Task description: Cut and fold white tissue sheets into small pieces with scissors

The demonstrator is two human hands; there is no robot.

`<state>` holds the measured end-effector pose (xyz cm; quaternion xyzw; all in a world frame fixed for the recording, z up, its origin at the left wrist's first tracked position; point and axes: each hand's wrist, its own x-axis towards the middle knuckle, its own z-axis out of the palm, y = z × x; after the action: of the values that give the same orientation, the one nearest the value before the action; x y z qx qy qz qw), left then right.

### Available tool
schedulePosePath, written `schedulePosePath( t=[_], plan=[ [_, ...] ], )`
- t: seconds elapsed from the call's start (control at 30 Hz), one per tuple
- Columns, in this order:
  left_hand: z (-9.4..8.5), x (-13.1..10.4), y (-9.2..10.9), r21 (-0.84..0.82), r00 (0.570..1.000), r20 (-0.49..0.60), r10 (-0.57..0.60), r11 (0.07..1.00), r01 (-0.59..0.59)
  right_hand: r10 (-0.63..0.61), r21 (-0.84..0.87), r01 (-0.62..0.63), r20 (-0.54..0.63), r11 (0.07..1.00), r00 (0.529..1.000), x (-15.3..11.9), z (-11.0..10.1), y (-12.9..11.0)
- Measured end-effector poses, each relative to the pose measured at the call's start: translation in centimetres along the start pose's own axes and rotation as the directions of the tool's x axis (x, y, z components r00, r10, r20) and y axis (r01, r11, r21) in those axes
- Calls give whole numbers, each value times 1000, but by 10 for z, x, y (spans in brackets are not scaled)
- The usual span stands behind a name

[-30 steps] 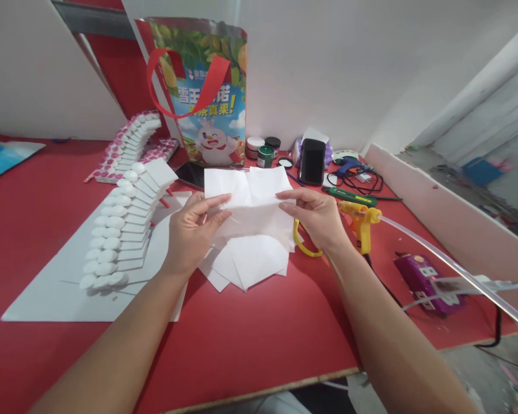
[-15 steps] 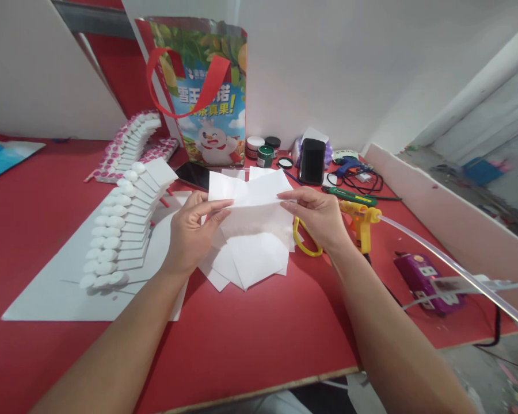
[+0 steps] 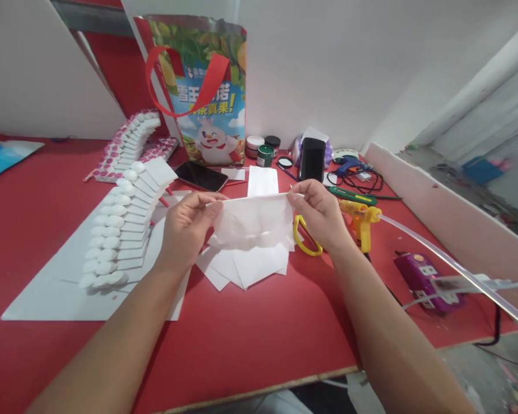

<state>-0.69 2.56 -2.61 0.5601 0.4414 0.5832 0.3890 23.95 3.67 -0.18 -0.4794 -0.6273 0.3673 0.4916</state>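
A white sheet of paper [image 3: 254, 221] is stretched between my two hands, its straight top edge folded over. My left hand [image 3: 187, 227] pinches the sheet's upper left corner. At the upper right corner, my right hand [image 3: 317, 213] grips it between thumb and fingers. Several loose white paper pieces [image 3: 259, 267] lie below on the table, partly hidden by the held sheet. Close to my right wrist rest the yellow scissors handles [image 3: 307, 237]. Left of my left hand stands a curved white fan-like row of folded pieces [image 3: 133, 221] with round white tips, on a white board [image 3: 47, 302].
A printed bag [image 3: 211, 92] stands at the back, near paint jars [image 3: 265, 155] and a phone [image 3: 202, 175]. On the right lie a yellow glue gun [image 3: 362, 221] with a long glue stick, a purple box [image 3: 427, 282] and cables. The red table [image 3: 259, 345] ends at a near edge.
The upper flap of the sheet has been folded down, so the phone behind shows more fully. Both hands have shifted slightly, keeping hold of the sheet.
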Motion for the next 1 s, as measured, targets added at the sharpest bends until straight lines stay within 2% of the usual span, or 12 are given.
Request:
schedulePosePath(
  t=[0.1,0.2,0.3,0.47,0.6,0.7,0.8,0.9,1.0],
  plan=[
    [0,-2,2,-34,986,-10,-168,985,168,70,46,-69,-20,997,997,-2,2,-3],
    [0,-2,4,-49,974,7,-225,973,225,39,31,-38,-28,999,999,-1,1,-4],
    [1,-1,4,-97,975,35,-219,970,222,18,-38,-18,6,999,1000,-1,-1,-3],
    [0,-1,1,-89,971,44,-236,967,239,144,-26,-142,76,990,987,-2,-1,-4],
    [1,-3,3,-86,962,52,-267,959,271,169,-32,-167,63,985,984,-2,2,-4],
    [7,-5,6,-55,963,14,-270,961,271,159,-76,-154,53,985,986,-3,5,1],
    [12,-7,2,58,970,-56,-235,969,239,104,-78,-98,72,992,992,-3,7,7],
    [15,-8,-2,82,976,-54,-209,974,213,61,-4,-61,81,998,995,-3,9,5],
    [15,-7,0,-20,969,-41,-245,969,244,148,198,-160,70,967,986,-2,9,-2]
  ],
)
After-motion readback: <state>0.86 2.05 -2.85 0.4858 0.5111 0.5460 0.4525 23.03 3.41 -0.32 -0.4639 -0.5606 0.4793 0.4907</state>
